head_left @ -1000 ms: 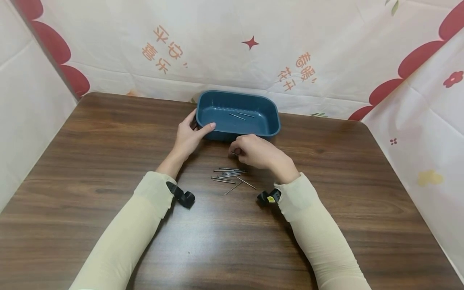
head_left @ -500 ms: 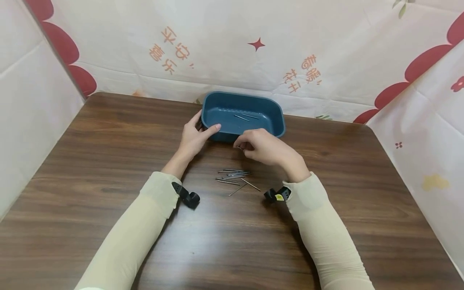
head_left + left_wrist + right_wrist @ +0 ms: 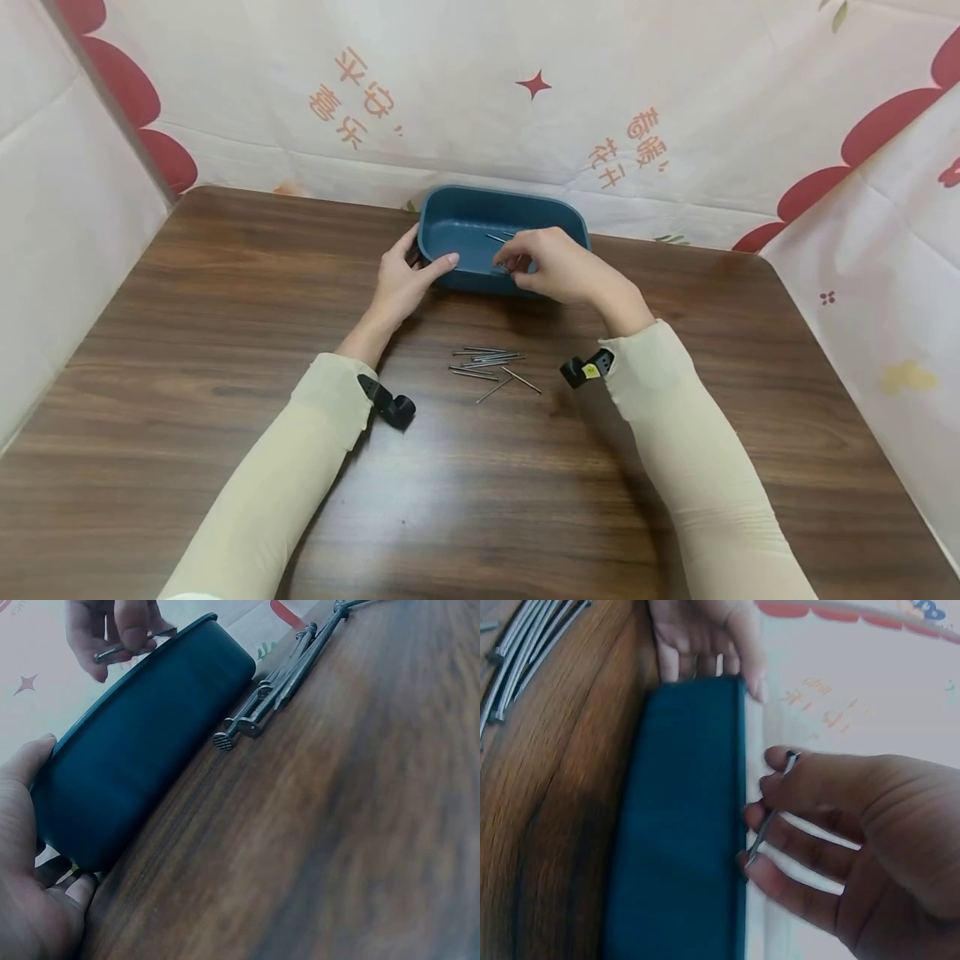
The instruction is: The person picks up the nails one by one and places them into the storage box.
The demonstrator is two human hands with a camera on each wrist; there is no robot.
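Note:
At the back of the table stands a blue plastic bin (image 3: 474,283). My left hand (image 3: 399,282) grips its left end, thumb over the rim and fingers around the outside. Over the bin's front rim, my right hand (image 3: 561,265) pinches a single nail (image 3: 762,826) between thumb and fingers. In the right wrist view the nail's head sticks out past the fingertips. Thin nails (image 3: 495,238) lie on the bin floor, partly hidden by the right hand. On the table in front of the bin is a loose pile of several nails (image 3: 487,358).
The brown wooden table (image 3: 225,333) has its back edge just behind the bin. A white printed cloth (image 3: 450,100) hangs behind and along both sides. Each wrist wears a small black camera, such as the right wrist camera (image 3: 585,368).
My right hand, holding the nail, has risen from in front of the bin to over its front rim. The left hand keeps its grip. The head view has shifted slightly.

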